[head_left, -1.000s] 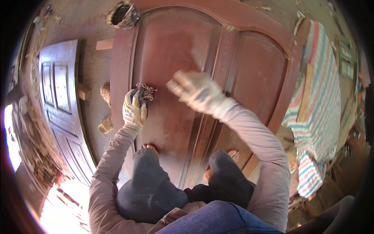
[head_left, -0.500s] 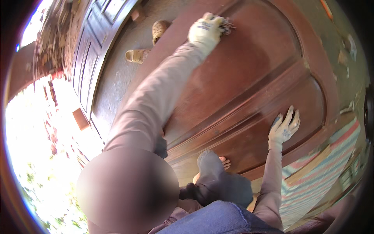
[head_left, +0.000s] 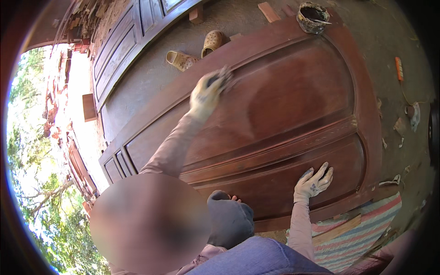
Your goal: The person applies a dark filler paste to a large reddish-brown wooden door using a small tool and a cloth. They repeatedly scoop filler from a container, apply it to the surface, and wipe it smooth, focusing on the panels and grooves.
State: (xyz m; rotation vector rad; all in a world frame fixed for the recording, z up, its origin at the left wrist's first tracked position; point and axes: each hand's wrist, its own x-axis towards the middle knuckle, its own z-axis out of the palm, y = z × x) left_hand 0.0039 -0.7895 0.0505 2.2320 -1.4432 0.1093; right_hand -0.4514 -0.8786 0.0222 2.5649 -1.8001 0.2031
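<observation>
Left gloved hand (head_left: pixel 205 94) has drawn nearer along reddish-brown panelled door (head_left: pixel 293 87), fingers closed round stringy wad (head_left: pixel 226 79), blurred. Door lies flat under both hands. Right gloved hand (head_left: pixel 314 182) near, fingers extended, loosely spread over narrower panel (head_left: pixel 341 155). Striped sheet (head_left: pixel 362 234) at near right, beside door. Tan clogs (head_left: pixel 182 60) beyond door's left edge. Grimy bucket (head_left: pixel 313 28) at door's far corner.

The red-brown door (head_left: pixel 293 98) under me looks like wood, smooth, with a soft sheen and cloudier patches. My gloves (head_left: pixel 313 184) are matt, smudged cloth. The dark door (head_left: pixel 120 50) gleams; the clogs (head_left: pixel 182 60) look like dull plastic; the pot (head_left: pixel 306 24) is rough, crusted.
</observation>
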